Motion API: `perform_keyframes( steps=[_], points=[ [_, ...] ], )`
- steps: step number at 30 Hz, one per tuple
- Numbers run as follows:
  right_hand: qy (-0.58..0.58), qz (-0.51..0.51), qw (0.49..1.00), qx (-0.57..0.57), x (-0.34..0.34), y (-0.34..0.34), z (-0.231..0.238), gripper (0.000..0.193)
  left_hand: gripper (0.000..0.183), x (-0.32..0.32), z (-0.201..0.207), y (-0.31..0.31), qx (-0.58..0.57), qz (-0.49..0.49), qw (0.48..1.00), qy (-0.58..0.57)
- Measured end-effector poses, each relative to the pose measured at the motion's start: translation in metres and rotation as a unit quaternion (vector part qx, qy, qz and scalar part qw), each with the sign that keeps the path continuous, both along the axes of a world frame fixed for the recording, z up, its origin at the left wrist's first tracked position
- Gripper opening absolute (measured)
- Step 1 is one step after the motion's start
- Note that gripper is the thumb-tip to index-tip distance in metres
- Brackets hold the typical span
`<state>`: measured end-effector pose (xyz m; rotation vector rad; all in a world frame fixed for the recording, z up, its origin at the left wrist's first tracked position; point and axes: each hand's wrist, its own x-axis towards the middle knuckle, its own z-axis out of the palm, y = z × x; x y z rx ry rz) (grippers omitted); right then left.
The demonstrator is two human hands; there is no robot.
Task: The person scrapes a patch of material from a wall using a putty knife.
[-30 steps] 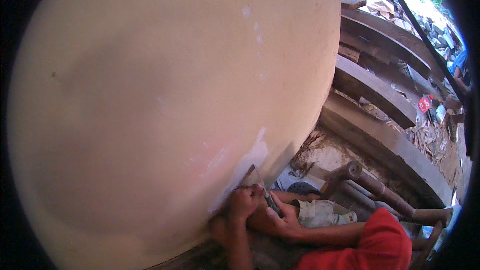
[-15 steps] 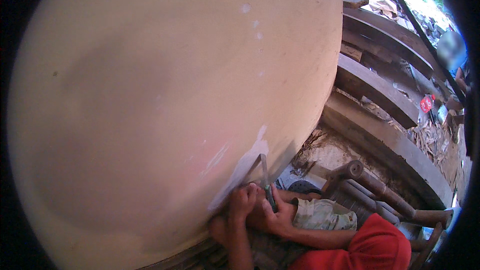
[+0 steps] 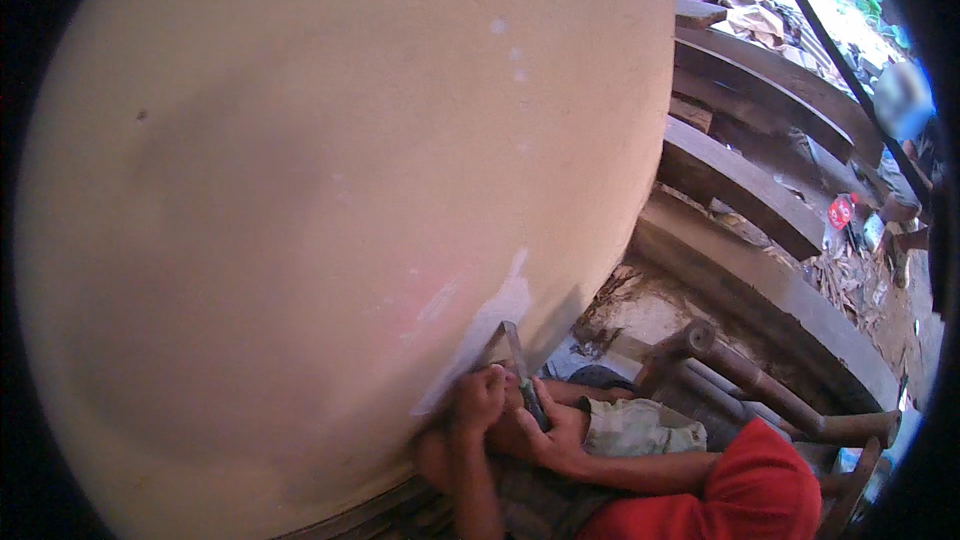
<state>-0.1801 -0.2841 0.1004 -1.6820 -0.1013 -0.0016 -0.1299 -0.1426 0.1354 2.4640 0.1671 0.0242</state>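
Observation:
A large smooth beige panel fills most of the view, with small whitish spots on its upper part. Low on its right side runs a long whitish smear of filler. My right hand is wrapped round the dark green handle of a putty knife, whose flat metal blade points up over the lower end of the smear. Close beside the blade, my left hand is closed with the fingers curled in. What it holds, if anything, is hidden.
On the right stands a frame of brown turned bars. Thick wooden beams lie beyond the panel's edge. Litter and a red-labelled bottle lie farther off, with another person at the far right rim. A dark cable crosses there.
The view has shifted slightly. The putty knife's blade has moved a little down and left and turned with my right hand. My left hand stays closed beside it.

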Motion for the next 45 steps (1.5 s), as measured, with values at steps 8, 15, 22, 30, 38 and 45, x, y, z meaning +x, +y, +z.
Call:
perform_keyframes(
  steps=[8, 15, 22, 30, 38, 45],
  points=[
    [0.129, -0.048, 0.991, -0.003, 0.018, 0.012, 0.006, 0.062, 0.031, 0.006, -0.017, 0.008, 0.009, -0.013, 0.999, -0.037],
    [0.103, 0.063, 0.99, -0.067, -0.001, -0.007, -0.004, 0.059, 0.043, 0.007, -0.038, 0.019, -0.173, 0.0, 0.985, 0.027],
    [0.07, 0.03, 0.997, 0.0, -0.003, -0.037, 0.02, 0.054, 0.048, -0.009, -0.012, 0.03, -0.167, -0.1, 0.98, 0.028],
    [-0.129, 0.062, 0.989, -0.025, -0.018, -0.075, 0.087, 0.051, 0.048, -0.018, -0.015, 0.037, -0.17, -0.123, 0.976, 0.053],
    [-0.155, -0.039, 0.966, -0.204, -0.045, -0.113, 0.107, 0.032, 0.047, -0.019, -0.021, 0.038, -0.138, -0.139, 0.977, 0.082],
    [-0.279, -0.02, 0.913, -0.297, -0.043, -0.122, 0.154, 0.036, 0.047, -0.026, -0.024, 0.043, -0.066, -0.112, 0.981, 0.145]
  ],
)
